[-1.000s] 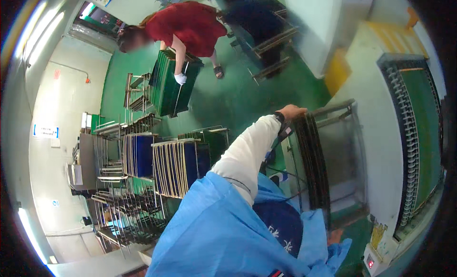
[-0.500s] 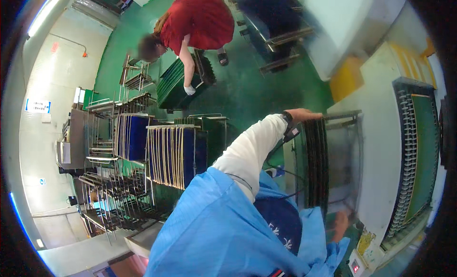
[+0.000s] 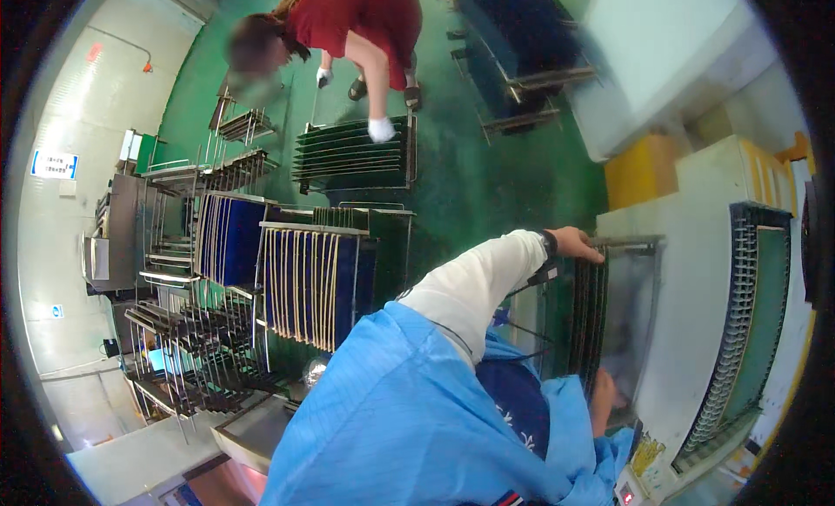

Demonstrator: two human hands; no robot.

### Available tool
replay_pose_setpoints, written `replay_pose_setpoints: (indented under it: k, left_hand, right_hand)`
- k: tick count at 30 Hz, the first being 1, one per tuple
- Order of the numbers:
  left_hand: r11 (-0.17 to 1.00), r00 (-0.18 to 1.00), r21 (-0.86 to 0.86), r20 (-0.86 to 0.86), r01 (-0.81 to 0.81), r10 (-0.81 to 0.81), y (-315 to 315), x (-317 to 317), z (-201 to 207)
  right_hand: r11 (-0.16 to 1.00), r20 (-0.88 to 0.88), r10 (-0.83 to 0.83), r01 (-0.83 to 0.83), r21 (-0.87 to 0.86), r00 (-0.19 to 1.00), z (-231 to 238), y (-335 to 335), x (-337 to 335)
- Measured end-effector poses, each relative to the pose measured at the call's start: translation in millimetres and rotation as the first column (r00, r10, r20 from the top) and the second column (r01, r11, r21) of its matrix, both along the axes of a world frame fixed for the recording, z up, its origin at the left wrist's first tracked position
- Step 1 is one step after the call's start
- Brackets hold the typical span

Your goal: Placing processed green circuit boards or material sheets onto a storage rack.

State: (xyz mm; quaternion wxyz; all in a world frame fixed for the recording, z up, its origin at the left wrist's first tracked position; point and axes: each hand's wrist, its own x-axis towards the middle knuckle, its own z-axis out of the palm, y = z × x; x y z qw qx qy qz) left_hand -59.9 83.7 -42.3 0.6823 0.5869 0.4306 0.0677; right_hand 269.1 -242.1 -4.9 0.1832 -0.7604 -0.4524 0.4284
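Note:
To the right of my body stands a metal-framed rack with several thin dark panels upright in it, side by side. My left hand, below a white sleeve and a dark wristband, has its fingers bent over the far ends of the panels. At their near ends is my right hand, partly covered by my blue garment and the panels. Its fingers are not clear to see.
Right of the rack stands a pale machine with a row of rollers. To the left are racks with blue panels and bare metal racks. Ahead, a person in red bends over a rack of green panels.
My left hand has shifted slightly, its fingers now curled down at the panel ends. My right hand has come closer to the panels. The other person's rack has turned and the person has moved.

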Motion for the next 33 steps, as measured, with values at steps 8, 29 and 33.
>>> replay_pose_setpoints:
  k: [8, 29, 33]
  left_hand:
    - [1.0, 0.999, 0.021, -0.039, 0.0, 0.001, -8.6, -4.1, 26.6]
    - [0.996, 0.991, 0.058, -0.108, -0.073, 0.079, -17.9, -7.9, 29.5]
    - [0.997, 0.99, 0.055, -0.126, -0.058, 0.065, -17.8, -7.3, 34.2]
  right_hand:
    - [0.99, -0.066, -0.12, 0.124, 0.071, 0.991, -1.7, 2.8, -17.0]
    - [0.995, 0.16, -0.097, 0.09, 0.049, 0.982, -73.7, -8.7, 23.0]
    - [0.997, 0.303, -0.043, 0.02, 0.079, 0.952, -69.8, -5.5, 16.5]
